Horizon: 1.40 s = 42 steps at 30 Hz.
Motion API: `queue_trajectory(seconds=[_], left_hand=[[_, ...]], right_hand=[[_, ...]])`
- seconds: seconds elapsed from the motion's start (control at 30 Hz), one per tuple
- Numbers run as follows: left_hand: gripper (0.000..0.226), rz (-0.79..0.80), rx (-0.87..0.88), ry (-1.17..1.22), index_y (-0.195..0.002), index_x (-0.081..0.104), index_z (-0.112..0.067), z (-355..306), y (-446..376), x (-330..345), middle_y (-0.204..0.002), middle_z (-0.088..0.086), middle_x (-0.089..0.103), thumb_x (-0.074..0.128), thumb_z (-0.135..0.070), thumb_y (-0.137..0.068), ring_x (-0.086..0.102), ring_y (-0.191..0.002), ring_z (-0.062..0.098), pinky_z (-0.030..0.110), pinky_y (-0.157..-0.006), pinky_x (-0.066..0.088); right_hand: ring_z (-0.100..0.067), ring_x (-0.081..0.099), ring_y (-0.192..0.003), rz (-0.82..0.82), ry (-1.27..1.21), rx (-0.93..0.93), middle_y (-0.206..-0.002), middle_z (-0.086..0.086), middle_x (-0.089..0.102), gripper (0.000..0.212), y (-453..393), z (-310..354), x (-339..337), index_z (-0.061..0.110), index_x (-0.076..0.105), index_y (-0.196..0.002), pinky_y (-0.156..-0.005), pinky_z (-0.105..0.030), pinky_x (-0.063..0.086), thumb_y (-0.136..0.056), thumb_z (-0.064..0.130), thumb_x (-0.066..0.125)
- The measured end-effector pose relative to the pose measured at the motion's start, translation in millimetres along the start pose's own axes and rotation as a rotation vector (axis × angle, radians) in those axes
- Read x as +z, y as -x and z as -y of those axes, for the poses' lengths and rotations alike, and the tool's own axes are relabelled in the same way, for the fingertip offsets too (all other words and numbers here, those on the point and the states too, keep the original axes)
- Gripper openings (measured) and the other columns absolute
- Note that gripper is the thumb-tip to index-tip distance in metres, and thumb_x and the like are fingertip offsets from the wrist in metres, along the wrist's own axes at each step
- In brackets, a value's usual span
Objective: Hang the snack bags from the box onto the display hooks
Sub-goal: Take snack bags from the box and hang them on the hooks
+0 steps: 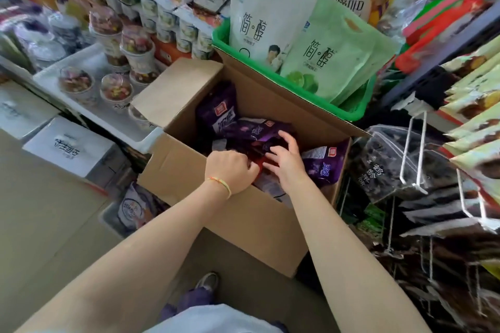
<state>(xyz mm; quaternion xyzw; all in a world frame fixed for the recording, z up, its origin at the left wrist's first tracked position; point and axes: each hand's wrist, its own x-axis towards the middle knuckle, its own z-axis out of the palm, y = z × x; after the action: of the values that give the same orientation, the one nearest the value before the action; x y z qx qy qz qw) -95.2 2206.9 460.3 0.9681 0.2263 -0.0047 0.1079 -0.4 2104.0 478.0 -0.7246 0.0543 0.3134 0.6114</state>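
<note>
Head view: left hand (230, 167) pinches purple snack bags (259, 140) in the box (243, 213), right hand (284, 157) spread over them; best lift by the top edges.

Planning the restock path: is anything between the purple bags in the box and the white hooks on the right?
Nothing visible blocks it. The cardboard box is open, both hands already on the purple snack bags. The white display hooks stand right of it, with a dark bag hanging there.
</note>
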Motion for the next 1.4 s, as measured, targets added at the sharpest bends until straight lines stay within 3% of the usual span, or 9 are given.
queue_trajectory(seconds=[0.27,0.57,0.67,0.8,0.97,1.07,1.2,1.3,1.4], left_hand=[[0.049,-0.035,-0.001,0.052,-0.081,0.069,-0.023,3.6,0.6,4.0,-0.08,-0.003,0.07,0.034,-0.055,-0.093,0.065,-0.075,0.019,0.032,-0.07,0.047],[0.064,-0.099,-0.063,0.403,-0.146,0.041,-0.023,-8.4,-17.9,-17.9,-0.146,0.006,0.046,0.064,-0.028,-0.086,0.04,-0.137,0.029,0.046,-0.112,0.032],[0.054,-0.211,0.056,0.432,-0.137,0.054,-0.023,-24.5,-16.4,-28.0,-0.138,0.005,0.058,0.067,-0.029,-0.085,0.05,-0.129,0.028,0.046,-0.106,0.041],[0.019,-0.28,0.089,0.657,-0.103,0.076,-0.016,-66.8,-4.5,-54.5,-0.092,0.006,0.076,0.067,-0.027,-0.09,0.069,-0.087,0.028,0.036,-0.078,0.052],[0.047,-0.155,0.147,1.053,-0.048,0.054,-0.024,-137.8,25.8,-88.5,-0.041,-0.01,0.037,0.067,-0.024,-0.093,0.029,-0.044,0.005,0.028,-0.046,0.026],[0.037,-0.024,0.219,1.186,-0.057,0.066,-0.021,-187.2,45.3,-100.4,-0.04,-0.015,0.042,0.067,-0.017,-0.094,0.03,-0.039,0.001,0.017,-0.041,0.023],[0.021,0.117,0.222,1.314,-0.072,0.072,-0.014,-259.3,66.9,-104.5,-0.055,-0.011,0.064,0.067,-0.014,-0.093,0.052,-0.048,0.002,0.016,-0.048,0.041],[0.011,0.19,0.192,1.425,-0.083,0.075,-0.008,-319.8,87.8,-100.6,-0.073,0.0,0.076,0.068,-0.012,-0.091,0.069,-0.065,0.01,0.024,-0.066,0.057],[0.016,0.288,0.154,1.528,-0.091,0.074,-0.003,-382.1,111.0,-91.0,-0.084,0.014,0.077,0.069,-0.019,-0.092,0.072,-0.07,0.023,0.032,-0.068,0.059]], right_hand=[[-0.025,0.039,-0.14,0.132,-0.004,0.086,-0.158,-0.011,0.031,0.058,3.7,6.3,22.7,0.012,0.028,-0.155,-0.101,-0.042,0.045,-0.1,-0.003,0.039],[-0.022,0.046,-0.133,0.273,-0.27,0.011,-0.145,-0.012,0.049,0.047,52.2,37.6,-1.8,0.005,0.038,-0.148,-0.115,-0.049,0.034,-0.101,-0.002,0.04],[-0.018,0.051,-0.129,0.334,-0.324,-0.069,-0.136,-0.007,0.058,0.043,80.7,48.3,-29.8,0.007,0.044,-0.144,-0.116,-0.046,0.033,-0.101,0.006,0.043],[-0.021,0.056,-0.129,0.326,-0.384,-0.145,-0.135,-0.011,0.062,0.039,116.0,58.5,-82.2,0.008,0.055,-0.137,-0.111,-0.042,0.039,-0.1,0.013,0.045],[-0.022,0.063,-0.075,-0.153,-0.297,-0.279,-0.084,-0.008,0.067,0.014,143.2,51.1,-164.1,0.014,0.063,-0.096,-0.067,-0.031,0.047,-0.096,0.01,0.05],[-0.018,0.059,-0.08,-0.363,-0.227,-0.279,-0.094,-0.004,0.064,0.017,155.5,37.4,-215.8,0.017,0.057,-0.097,-0.069,-0.032,0.044,-0.093,0.032,0.064],[-0.022,0.069,-0.1,-0.302,-0.382,-0.276,-0.107,-0.005,0.072,0.051,179.9,29.9,-277.4,0.015,0.06,-0.106,-0.093,-0.042,0.053,-0.076,0.053,0.077],[-0.031,0.071,-0.103,-0.197,-0.605,-0.278,-0.111,-0.014,0.074,0.073,199.3,21.1,-327.9,0.006,0.063,-0.122,-0.094,-0.046,0.055,-0.063,0.045,0.081],[-0.031,0.072,-0.097,-0.194,-0.662,-0.301,-0.106,-0.014,0.076,0.042,215.8,9.3,-381.1,0.009,0.07,-0.114,-0.087,-0.045,0.057,-0.076,0.027,0.078]])
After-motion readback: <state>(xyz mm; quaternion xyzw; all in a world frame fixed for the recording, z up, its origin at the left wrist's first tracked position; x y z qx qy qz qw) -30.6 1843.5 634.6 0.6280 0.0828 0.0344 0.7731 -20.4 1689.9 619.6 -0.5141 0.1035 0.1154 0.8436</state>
